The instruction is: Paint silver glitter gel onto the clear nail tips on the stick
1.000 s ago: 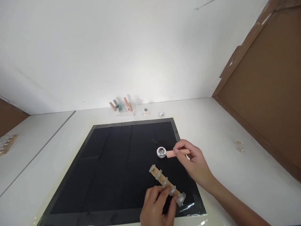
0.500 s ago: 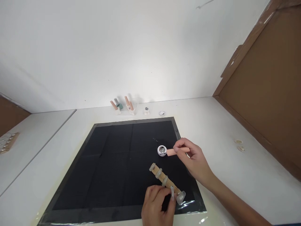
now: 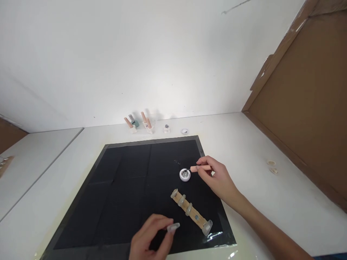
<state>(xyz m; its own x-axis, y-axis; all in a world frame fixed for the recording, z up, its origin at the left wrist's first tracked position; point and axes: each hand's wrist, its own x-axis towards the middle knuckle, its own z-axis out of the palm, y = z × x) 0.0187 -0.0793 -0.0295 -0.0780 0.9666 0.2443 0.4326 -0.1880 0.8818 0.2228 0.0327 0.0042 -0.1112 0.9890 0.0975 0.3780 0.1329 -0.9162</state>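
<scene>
pinching thumb-to-finger: left hand (image 3: 149,235) nail tip (image 3: 173,227), right hand (image 3: 217,177) brush (image 3: 193,169)

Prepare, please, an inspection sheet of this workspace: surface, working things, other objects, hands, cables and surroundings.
Surface: black mat on a white table.
Working things: wooden strip bearing four translucent pieces and a blue spot; round white pot with silvery contents.
Clutter: peach-capped bottles, green bottle, small white bottle and shallow dish behind the mat; two pale discs at right.
Hands: left hand pinches a fifth translucent piece; right hand holds a peach-handled applicator, its tip at the pot.
Cables: nothing seen.
Surroundings: white wall, brown cardboard at right.
</scene>
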